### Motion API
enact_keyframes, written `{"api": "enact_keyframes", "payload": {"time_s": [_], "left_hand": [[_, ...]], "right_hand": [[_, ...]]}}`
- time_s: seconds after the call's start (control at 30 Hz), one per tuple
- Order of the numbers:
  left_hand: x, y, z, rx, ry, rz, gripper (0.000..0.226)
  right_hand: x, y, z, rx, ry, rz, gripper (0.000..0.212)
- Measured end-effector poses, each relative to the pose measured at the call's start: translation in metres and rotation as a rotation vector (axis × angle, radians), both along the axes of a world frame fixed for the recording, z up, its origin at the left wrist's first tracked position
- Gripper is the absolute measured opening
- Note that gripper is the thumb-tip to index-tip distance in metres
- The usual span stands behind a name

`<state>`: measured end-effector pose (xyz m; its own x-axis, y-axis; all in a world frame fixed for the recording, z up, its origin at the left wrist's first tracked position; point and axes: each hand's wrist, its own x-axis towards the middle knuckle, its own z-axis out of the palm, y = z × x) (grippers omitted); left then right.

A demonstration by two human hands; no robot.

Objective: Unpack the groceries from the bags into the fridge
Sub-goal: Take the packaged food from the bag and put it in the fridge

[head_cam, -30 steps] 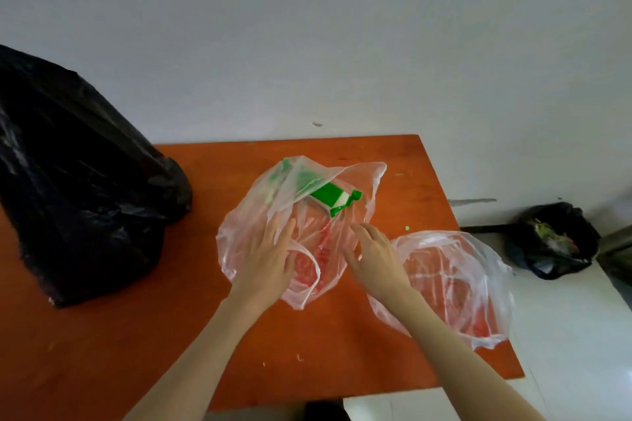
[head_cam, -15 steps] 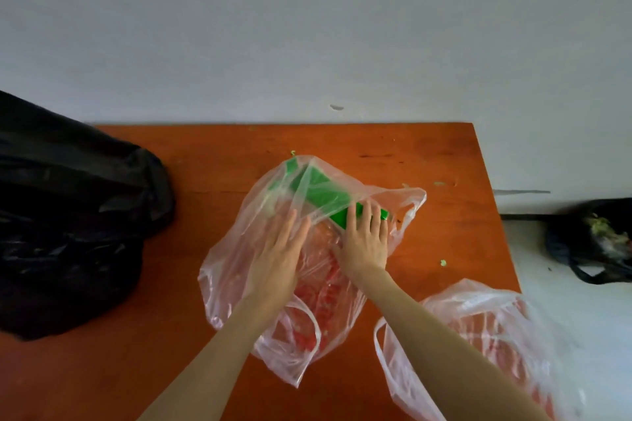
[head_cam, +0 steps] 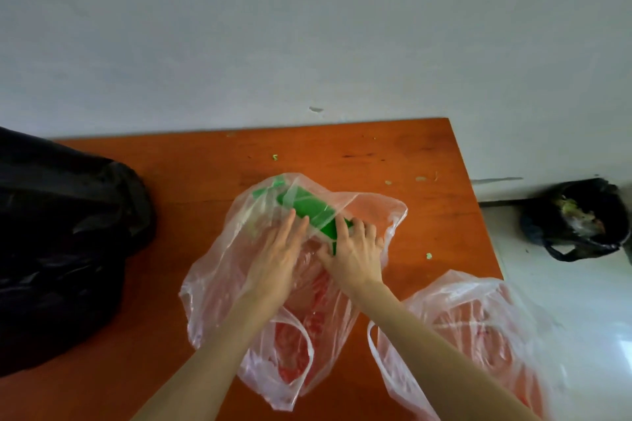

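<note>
2 bare hands at the mouth of the clear plastic bag [head_cam: 219, 284], flat on the orange table [head_cam: 191, 174] near its middle. Left hand [head_cam: 277, 260] laid palm-down on the bag's film, fingers straight and close together, tips touching the near edge of the green package [head_cam: 307, 212]; nothing gripped. Right hand [head_cam: 357, 249] curled over the package's lower right end, thumb tucked under the end; whether through the film or directly on the package could not be told. Green package tilted, running from upper left to lower right, mostly inside the bag beneath its upper fold. Red contents seen through the bag's lower half, kind not discernible. 1 second clear bag [head_cam: 485, 335] with red contents at the table's near right corner, just beside the right forearm. Large black bag [head_cam: 61, 249] at the table's left side, well apart from the hands. Small black bag [head_cam: 578, 219] on the pale floor at right, against the white wall [head_cam: 307, 27]
</note>
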<state>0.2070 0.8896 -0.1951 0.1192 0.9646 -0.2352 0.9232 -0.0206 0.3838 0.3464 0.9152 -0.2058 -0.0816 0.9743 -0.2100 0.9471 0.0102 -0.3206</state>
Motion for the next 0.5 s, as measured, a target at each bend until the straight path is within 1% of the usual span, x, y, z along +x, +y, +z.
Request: {"api": "enact_keyframes", "payload": {"time_s": [0.1, 0.17, 0.3, 0.37, 0.5], "left_hand": [[-0.002, 0.002, 0.005, 0.021, -0.036, -0.01, 0.081], [-0.006, 0.006, 0.008, 0.041, -0.021, -0.004, 0.079], [-0.013, 0.013, 0.02, 0.146, -0.03, -0.003, 0.082], [-0.01, 0.016, 0.029, 0.141, -0.078, 0.015, 0.082], [-0.005, 0.019, 0.047, 0.124, -0.176, -0.025, 0.076]], "right_hand": [[0.004, -0.007, 0.015, -0.046, 0.003, -0.023, 0.058], [0.007, -0.01, 0.025, -0.092, 0.013, -0.046, 0.056], [0.012, -0.018, 0.048, -0.096, 0.023, -0.006, 0.054], [0.016, -0.026, 0.056, -0.069, 0.038, 0.031, 0.057], [0.027, -0.043, 0.063, 0.117, 0.015, 0.147, 0.055]]}}
